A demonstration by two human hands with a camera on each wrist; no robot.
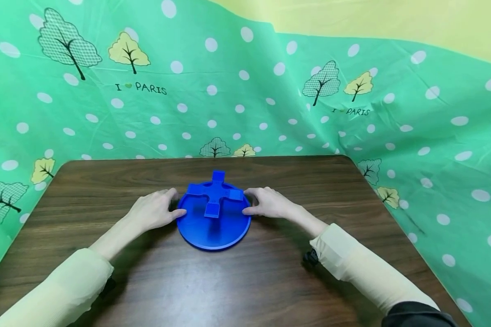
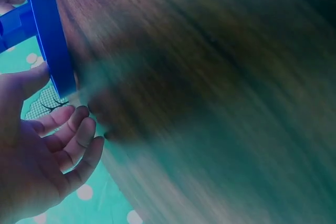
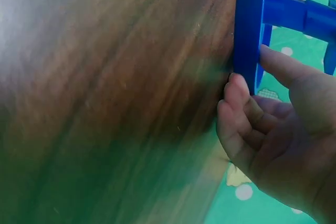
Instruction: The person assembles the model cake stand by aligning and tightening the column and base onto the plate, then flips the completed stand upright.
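A round, shallow blue base [image 1: 196, 232] with a raised rim sits on the dark wooden table. From it rises a blue post topped by a four-armed cross [image 1: 216, 192], each arm ending in a flat square. My left hand [image 1: 154, 210] grips the rim at the left, thumb over the edge. On the opposite side my right hand [image 1: 270, 202] holds the rim the same way. Both wrist views show the base's side wall [image 3: 248, 30] edge-on, with thumb on the upper side and curled fingers by the lower edge. The post's foot is partly hidden under the cross.
The wooden table [image 1: 245, 290] extends around the base, with its far edge [image 1: 270, 157] a little beyond it. A green dotted cloth [image 1: 212, 104] with printed trees hangs behind and at both sides. Dark bands [image 1: 311, 258] show near the wrists.
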